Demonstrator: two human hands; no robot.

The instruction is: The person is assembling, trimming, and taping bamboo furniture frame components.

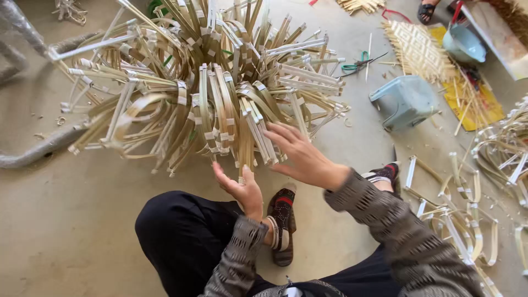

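A big heap of bent bamboo strip pieces (pixel 203 88), each bound with pale tape, lies on the concrete floor in front of me. My left hand (pixel 242 190) is palm up at the heap's near edge, fingers spread, touching the tip of one hanging strip. Slightly higher and to the right, my right hand (pixel 300 154) hovers with fingers apart, its fingertips against the taped strip ends. Neither hand grips anything. My dark trouser leg (pixel 176 236) and patterned shoe (pixel 283 223) are below.
More bent strips (pixel 467 220) lie scattered at the right. A small grey plastic stool (pixel 404 102) stands beyond them, with a woven mat (pixel 418 52), a pale blue bowl (pixel 465 44), green-handled scissors (pixel 357 63) and another person's sandalled foot (pixel 426 11) farther back. A wrapped pipe (pixel 33 151) runs at left.
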